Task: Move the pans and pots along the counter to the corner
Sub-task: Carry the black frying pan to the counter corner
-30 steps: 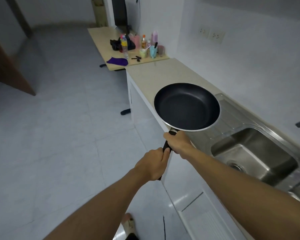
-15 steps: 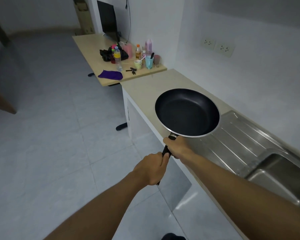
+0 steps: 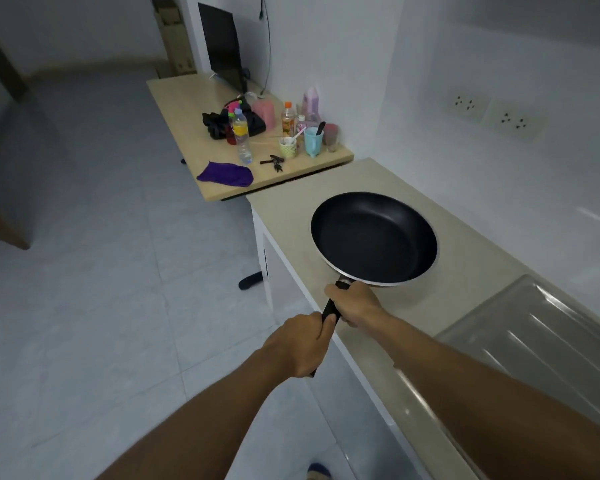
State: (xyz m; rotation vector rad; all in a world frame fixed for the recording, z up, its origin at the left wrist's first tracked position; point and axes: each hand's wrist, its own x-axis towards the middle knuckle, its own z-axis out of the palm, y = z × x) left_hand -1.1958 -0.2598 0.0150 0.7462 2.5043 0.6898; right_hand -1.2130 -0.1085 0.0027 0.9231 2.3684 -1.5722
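Note:
A black non-stick frying pan (image 3: 373, 237) with a silver rim hovers over the beige counter (image 3: 361, 181), its black handle pointing back toward me. My right hand (image 3: 355, 303) grips the handle close to the pan. Just behind it, my left hand (image 3: 300, 344) is closed around the handle's end. The pan is empty and held about level. Whether it touches the counter I cannot tell.
A steel sink drainboard (image 3: 548, 344) lies to the right on the counter. Beyond the counter's far end stands a wooden table (image 3: 187, 109) with bottles, cups, a purple cloth (image 3: 226, 173) and a dark monitor (image 3: 222, 46). White wall with sockets (image 3: 492, 114) runs on the right; tiled floor on the left.
I have walked along the counter with the pan in both hands. The sink basin has dropped out of view, and the wooden table and the counter's far end are closer.

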